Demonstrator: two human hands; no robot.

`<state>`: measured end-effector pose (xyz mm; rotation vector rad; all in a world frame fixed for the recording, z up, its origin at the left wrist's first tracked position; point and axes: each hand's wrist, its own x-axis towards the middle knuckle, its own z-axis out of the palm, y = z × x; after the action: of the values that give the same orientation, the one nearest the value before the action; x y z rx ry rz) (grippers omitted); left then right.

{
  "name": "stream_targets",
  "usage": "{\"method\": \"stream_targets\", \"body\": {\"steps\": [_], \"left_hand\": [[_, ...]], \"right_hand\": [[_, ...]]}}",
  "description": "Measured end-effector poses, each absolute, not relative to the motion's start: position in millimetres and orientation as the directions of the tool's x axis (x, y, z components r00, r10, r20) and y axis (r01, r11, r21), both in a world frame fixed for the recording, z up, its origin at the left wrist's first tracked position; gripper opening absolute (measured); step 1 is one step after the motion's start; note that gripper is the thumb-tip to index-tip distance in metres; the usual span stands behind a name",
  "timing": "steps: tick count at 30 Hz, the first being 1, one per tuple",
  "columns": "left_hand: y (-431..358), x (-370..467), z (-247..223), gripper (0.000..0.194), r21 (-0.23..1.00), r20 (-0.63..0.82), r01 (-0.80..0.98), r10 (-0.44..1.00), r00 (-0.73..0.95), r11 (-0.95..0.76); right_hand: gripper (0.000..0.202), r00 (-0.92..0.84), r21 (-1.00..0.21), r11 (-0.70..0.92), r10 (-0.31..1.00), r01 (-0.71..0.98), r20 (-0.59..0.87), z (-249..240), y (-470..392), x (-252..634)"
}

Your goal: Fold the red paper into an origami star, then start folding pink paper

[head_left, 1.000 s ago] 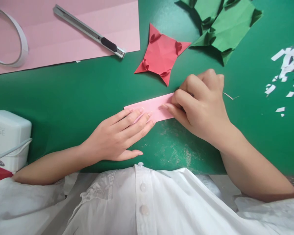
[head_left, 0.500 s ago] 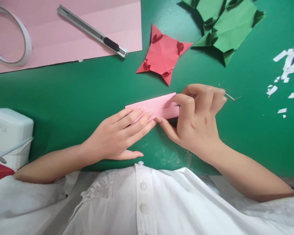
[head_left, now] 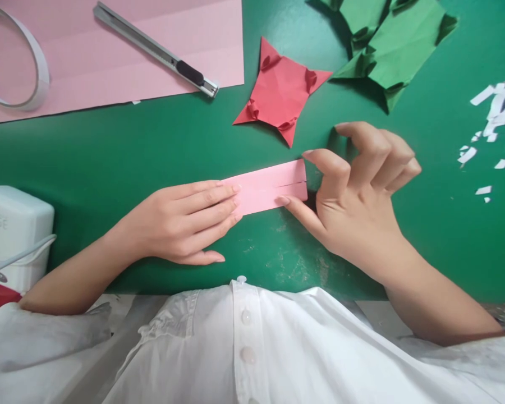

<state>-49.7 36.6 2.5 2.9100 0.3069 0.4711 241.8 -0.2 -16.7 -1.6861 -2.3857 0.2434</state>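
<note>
A folded strip of pink paper (head_left: 261, 188) lies on the green table, its two long edges meeting along a seam near the right end. My left hand (head_left: 189, 219) rests flat over the strip's left end, fingers stretched out, hiding that part. At the right end, my right hand (head_left: 357, 185) has its fingers spread and curved; the thumb tip touches the strip's lower edge, and the index fingertip hovers by the upper right corner. Just beyond the strip sits a red folded paper star (head_left: 281, 92) with four points and curled folds.
Green folded paper pieces (head_left: 404, 50) lie at the back right. White paper scraps (head_left: 503, 109) are scattered at the far right. A utility knife (head_left: 155, 49) and a tape ring (head_left: 42, 78) rest on a large pink sheet (head_left: 219, 33). A white device (head_left: 17, 224) with a cable stands at left.
My left hand has slid left along the strip, uncovering more of it. My right hand has opened and moved right, its fingers lifting away from the strip's end.
</note>
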Motion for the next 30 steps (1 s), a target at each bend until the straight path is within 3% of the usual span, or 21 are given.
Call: {"method": "stream_targets", "body": {"steps": [11, 16, 23, 28, 30], "left_hand": [[48, -59, -1, 0.035, 0.308, 0.375, 0.086, 0.204, 0.904, -0.947], [47, -59, -4, 0.016, 0.238, 0.424, 0.081, 0.179, 0.888, -0.968], [46, -58, -4, 0.012, 0.149, 0.463, 0.11, 0.167, 0.871, -0.983], [48, -59, -3, 0.024, 0.24, 0.435, 0.143, 0.238, 0.868, -0.96], [48, -61, -3, 0.025, 0.287, 0.375, 0.179, 0.283, 0.883, -0.941]], "right_hand": [[0.055, -0.415, -0.307, 0.408, 0.909, 0.86, 0.047, -17, 9, 263], [0.053, -0.522, -0.29, 0.528, 0.846, 0.798, 0.105, -17, 16, 267], [0.033, -0.622, -0.319, 0.653, 0.755, 0.687, 0.207, -18, 26, 262], [0.027, -0.597, -0.376, 0.649, 0.759, 0.661, 0.262, -23, 24, 259], [0.027, -0.606, -0.348, 0.665, 0.746, 0.661, 0.276, -24, 23, 258]]}}
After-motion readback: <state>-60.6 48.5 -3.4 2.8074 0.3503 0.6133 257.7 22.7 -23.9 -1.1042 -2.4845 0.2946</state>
